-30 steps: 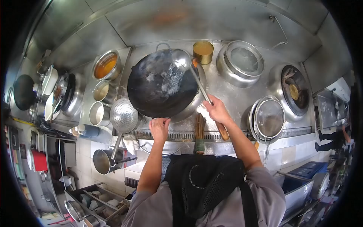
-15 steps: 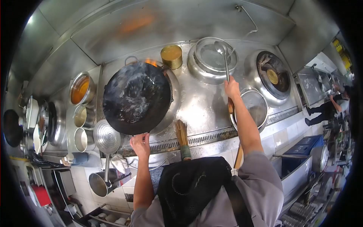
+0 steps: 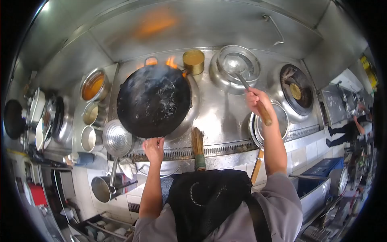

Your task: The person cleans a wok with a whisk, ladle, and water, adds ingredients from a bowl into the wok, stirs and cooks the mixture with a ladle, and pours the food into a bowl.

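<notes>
My left hand (image 3: 153,149) grips the near rim of a large black wok (image 3: 155,101), which holds some bubbling liquid and gives off smoke. Orange flames (image 3: 172,62) rise behind the wok. In my right hand (image 3: 258,101) is the wooden handle of a long ladle (image 3: 243,80). The ladle's bowl is down in the round steel pot (image 3: 250,55) of water at the back. A bristle brush (image 3: 198,147) lies near the counter's front edge, between my hands.
A tin (image 3: 194,62) stands behind, right of the wok. A perforated skimmer (image 3: 117,138) and a pot of orange liquid (image 3: 94,85) are on the left. A second burner (image 3: 296,91) and strainers (image 3: 275,123) are on the right. Another person (image 3: 350,128) is far right.
The ladle has gone from over the wok to the water pot on the right with my right hand. Flames have grown behind the wok, and its liquid has lessened.
</notes>
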`<action>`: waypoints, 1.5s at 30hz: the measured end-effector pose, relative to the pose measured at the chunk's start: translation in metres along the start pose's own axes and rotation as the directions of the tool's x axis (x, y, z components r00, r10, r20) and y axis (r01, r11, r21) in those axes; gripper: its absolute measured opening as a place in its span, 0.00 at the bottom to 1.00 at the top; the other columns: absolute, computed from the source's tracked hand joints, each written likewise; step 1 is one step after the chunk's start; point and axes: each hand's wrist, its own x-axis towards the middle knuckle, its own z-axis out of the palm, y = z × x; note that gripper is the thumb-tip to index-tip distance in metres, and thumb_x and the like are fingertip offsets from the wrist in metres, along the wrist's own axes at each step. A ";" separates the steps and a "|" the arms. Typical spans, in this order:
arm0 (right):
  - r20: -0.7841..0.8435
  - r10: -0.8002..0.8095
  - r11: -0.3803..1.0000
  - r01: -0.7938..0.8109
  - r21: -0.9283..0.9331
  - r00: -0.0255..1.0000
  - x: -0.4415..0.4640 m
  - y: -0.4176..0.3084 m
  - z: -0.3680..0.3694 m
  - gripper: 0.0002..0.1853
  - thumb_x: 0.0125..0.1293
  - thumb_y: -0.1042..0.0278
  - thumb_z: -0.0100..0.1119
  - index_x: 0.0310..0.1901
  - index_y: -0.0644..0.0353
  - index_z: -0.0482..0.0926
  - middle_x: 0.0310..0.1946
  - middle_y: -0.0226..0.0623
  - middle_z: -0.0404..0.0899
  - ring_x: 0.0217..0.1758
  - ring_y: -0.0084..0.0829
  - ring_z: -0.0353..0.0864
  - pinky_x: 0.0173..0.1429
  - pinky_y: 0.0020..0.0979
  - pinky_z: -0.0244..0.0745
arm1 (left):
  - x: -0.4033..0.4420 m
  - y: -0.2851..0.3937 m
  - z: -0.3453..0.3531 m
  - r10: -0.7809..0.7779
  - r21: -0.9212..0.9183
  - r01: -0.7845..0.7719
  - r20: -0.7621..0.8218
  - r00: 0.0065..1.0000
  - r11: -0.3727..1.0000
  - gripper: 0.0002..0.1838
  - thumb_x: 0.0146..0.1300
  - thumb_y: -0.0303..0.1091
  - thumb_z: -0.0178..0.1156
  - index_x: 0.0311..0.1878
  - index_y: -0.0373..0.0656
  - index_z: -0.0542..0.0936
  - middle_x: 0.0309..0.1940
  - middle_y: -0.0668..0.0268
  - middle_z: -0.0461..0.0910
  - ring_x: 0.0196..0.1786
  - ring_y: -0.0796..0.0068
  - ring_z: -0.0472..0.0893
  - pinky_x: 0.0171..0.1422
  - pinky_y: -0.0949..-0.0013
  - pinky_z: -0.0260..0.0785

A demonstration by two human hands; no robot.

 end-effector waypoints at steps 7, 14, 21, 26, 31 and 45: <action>0.255 0.166 0.986 -0.168 -0.014 0.953 -0.036 0.052 0.049 0.08 0.81 0.65 0.54 0.48 0.61 0.76 0.27 0.22 0.72 0.17 0.10 0.66 0.18 0.19 0.60 | -0.001 -0.003 0.000 -0.021 -0.031 0.021 -0.008 1.000 0.999 0.06 0.64 0.39 0.72 0.36 0.49 0.87 0.33 0.68 0.84 0.42 0.61 0.82 0.64 0.53 0.65; 0.111 0.044 0.904 0.007 -0.427 0.993 -0.018 0.130 0.098 0.15 0.76 0.68 0.60 0.58 0.62 0.70 0.27 0.27 0.72 0.17 0.16 0.65 0.16 0.24 0.59 | -0.006 -0.006 -0.004 -0.018 -0.085 0.018 0.003 1.000 0.996 0.06 0.67 0.38 0.70 0.42 0.49 0.89 0.39 0.66 0.86 0.48 0.60 0.83 0.68 0.52 0.65; 0.246 -0.127 0.579 0.274 -0.768 0.961 0.026 0.183 0.071 0.26 0.78 0.65 0.59 0.73 0.62 0.68 0.21 0.27 0.71 0.14 0.19 0.67 0.16 0.28 0.62 | -0.008 -0.011 -0.009 0.020 -0.074 -0.019 0.020 1.000 0.997 0.07 0.72 0.38 0.65 0.47 0.51 0.90 0.43 0.66 0.87 0.52 0.60 0.83 0.74 0.50 0.64; 0.169 -0.449 0.271 0.313 -0.910 0.878 0.039 0.174 0.024 0.32 0.76 0.61 0.62 0.77 0.63 0.69 0.31 0.45 0.86 0.24 0.35 0.84 0.32 0.38 0.76 | -0.010 -0.016 0.001 0.004 -0.082 -0.002 0.030 1.000 0.997 0.08 0.70 0.38 0.67 0.48 0.51 0.90 0.41 0.65 0.87 0.52 0.61 0.84 0.75 0.49 0.63; 0.261 -0.764 -0.101 0.290 -0.952 0.591 0.064 0.108 -0.038 0.29 0.75 0.63 0.62 0.74 0.64 0.71 0.40 0.61 0.87 0.42 0.56 0.90 0.47 0.48 0.82 | -0.008 -0.012 0.000 0.020 -0.090 -0.017 0.024 1.000 0.996 0.09 0.71 0.37 0.67 0.49 0.51 0.90 0.38 0.65 0.86 0.49 0.60 0.83 0.74 0.48 0.63; -0.194 -0.538 0.795 0.417 -0.441 0.820 0.064 0.048 -0.072 0.16 0.75 0.66 0.63 0.58 0.62 0.74 0.27 0.30 0.75 0.19 0.21 0.71 0.20 0.29 0.67 | -0.008 -0.008 0.002 -0.003 -0.058 0.006 0.044 0.999 0.998 0.08 0.72 0.38 0.65 0.49 0.51 0.90 0.38 0.67 0.86 0.49 0.63 0.83 0.76 0.48 0.61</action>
